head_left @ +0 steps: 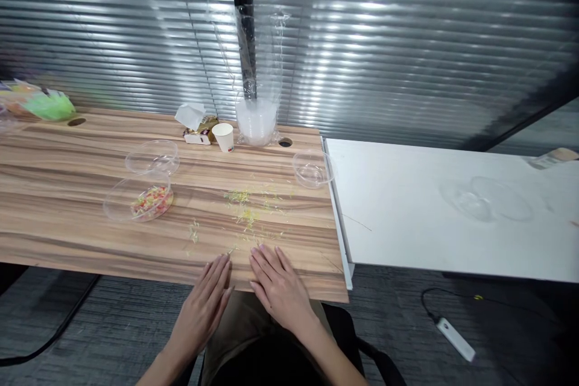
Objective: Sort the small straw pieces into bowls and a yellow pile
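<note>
Both hands lie palm down at the near edge of the wood-grain worktop [67,235], at the bottom centre of the frame. The left hand [202,307] has its fingers straight and close together, released; the right hand [281,291] is likewise flat, its fingers extended and grasping nothing.

The loose yellow-green shreds [248,216] lie just beyond the fingertips, towards the centre of the frame. Their scatter runs roughly away from the hands, from the fingertips up towards the middle of the worktop, spreading sideways at its far end. The right hand is nearer to this main scatter, which lies straight ahead of its fingers and a little to their left; from the left hand it lies up and to the right. A smaller patch of pale shreds [194,232] sits up and to the left of the left fingertips. The pieces look thin, short and light, pointing in many directions; their material cannot be told.

At centre left, a clear, thin-walled round bowl [113,208] holds red, yellow and green bits. Another transparent tub [152,149] is just behind it, and a shallow round container [312,170] stands near the worktop's right edge. Farther back are a smooth white paper cup [225,138], a tissue pack [199,134] and a tall, crinkled clear plastic sleeve [257,120].
</note>
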Available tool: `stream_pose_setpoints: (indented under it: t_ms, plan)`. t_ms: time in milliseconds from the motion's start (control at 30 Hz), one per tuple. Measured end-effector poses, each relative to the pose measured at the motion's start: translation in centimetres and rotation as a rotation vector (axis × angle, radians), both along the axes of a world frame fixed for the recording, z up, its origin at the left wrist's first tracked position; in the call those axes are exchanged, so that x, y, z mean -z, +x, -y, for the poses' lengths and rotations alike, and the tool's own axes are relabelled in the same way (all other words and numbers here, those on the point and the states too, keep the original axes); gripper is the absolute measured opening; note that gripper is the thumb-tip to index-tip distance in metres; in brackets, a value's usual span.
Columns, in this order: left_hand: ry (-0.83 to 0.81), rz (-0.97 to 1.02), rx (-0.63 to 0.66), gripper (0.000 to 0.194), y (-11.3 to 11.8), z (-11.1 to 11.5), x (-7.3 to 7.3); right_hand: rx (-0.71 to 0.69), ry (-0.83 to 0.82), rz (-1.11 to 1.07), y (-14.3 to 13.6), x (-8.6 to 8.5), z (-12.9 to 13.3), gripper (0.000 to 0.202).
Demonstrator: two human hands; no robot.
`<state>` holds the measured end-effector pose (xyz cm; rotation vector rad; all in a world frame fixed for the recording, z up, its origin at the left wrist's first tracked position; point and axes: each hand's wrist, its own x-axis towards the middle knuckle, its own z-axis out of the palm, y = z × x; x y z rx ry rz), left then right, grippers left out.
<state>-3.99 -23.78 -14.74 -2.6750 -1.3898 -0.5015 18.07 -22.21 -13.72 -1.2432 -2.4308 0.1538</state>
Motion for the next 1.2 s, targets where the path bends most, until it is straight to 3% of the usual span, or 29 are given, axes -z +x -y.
stream_pose_setpoints:
  t_ms: [167,467,800,1000,1200]
  plan:
    - [0.010,-0.040,0.080,0.059,1.6,0.2,-0.1,0.007,-0.032,-0.010,0.8,-0.2,0.5,0.045]
    - [-0.054,0.040,0.272,0.063,5.1,-2.5,-0.8,0.034,-0.040,-0.017,1.8,-0.2,1.0,0.049]
    - [-0.028,0.187,0.155,0.059,1.3,-5.2,-0.9,0.031,-0.033,-0.061,-0.1,-1.3,-0.7,0.041]
    - [-0.136,0.193,0.126,0.059,0.9,-5.7,-0.5,-0.041,-0.040,-0.052,-2.1,-1.0,-2.4,0.043]
    - [-0.155,0.230,0.111,0.059,0.8,-5.6,-0.2,-0.036,-0.031,-0.065,-2.4,-0.6,-2.7,0.043]
